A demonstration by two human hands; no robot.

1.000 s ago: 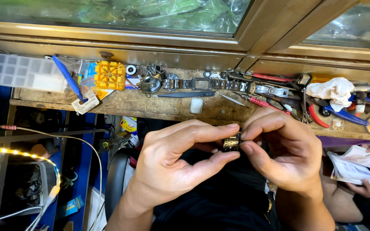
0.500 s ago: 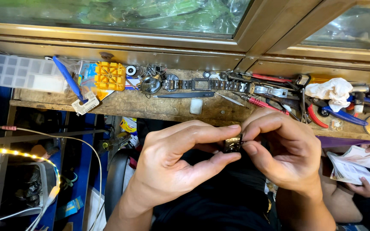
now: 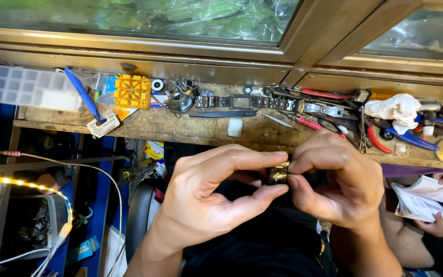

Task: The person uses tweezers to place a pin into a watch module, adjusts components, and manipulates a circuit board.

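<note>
A small gold-coloured metal piece [image 3: 278,174] sits pinched between both hands, in the air just below the near edge of the table [image 3: 190,128], close to the eye for fine work. The left hand [image 3: 216,197] grips it with thumb and forefinger; the right hand [image 3: 342,182] closes on its other side. Beyond it on the table lie a metal watch band [image 3: 242,101] and a yellow block [image 3: 133,91], within reach.

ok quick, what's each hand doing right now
Left hand: closed, pinching the small metal piece.
Right hand: closed, pinching the same piece.
</note>
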